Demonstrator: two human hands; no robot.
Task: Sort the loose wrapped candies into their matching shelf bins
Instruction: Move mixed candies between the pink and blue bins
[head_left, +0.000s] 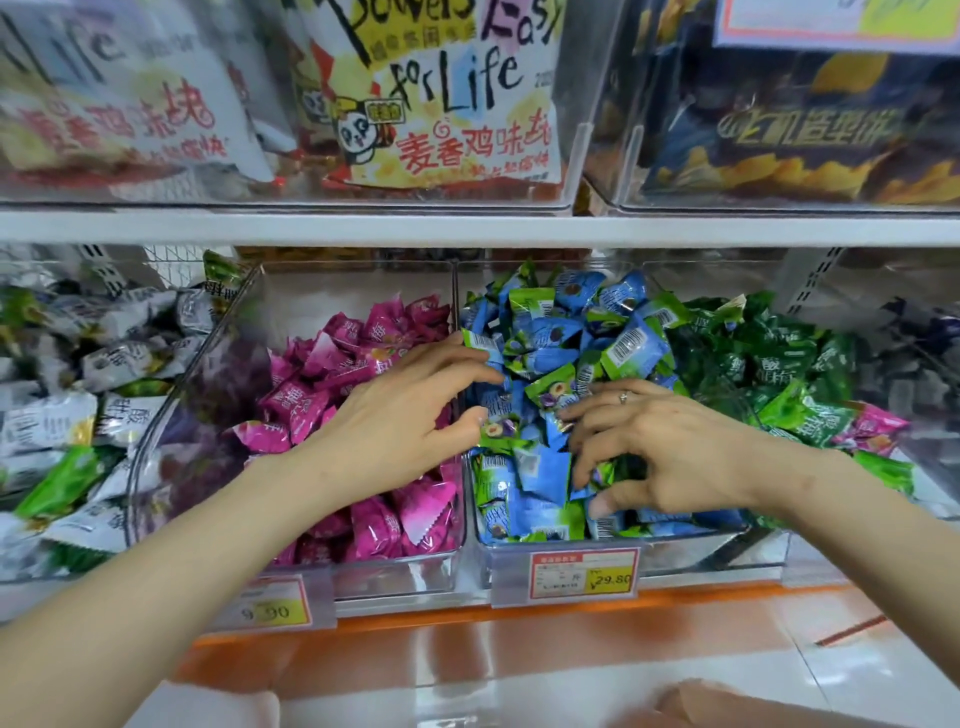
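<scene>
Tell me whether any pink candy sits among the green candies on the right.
Yes: one pink-wrapped candy lies among the green candies, far right of the pink candy bin.

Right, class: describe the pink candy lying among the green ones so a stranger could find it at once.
On the lower shelf, look past the bin of blue candies to the green candies on its right. At their right front edge lies one pink candy, the only pink wrapper among green ones.
</scene>
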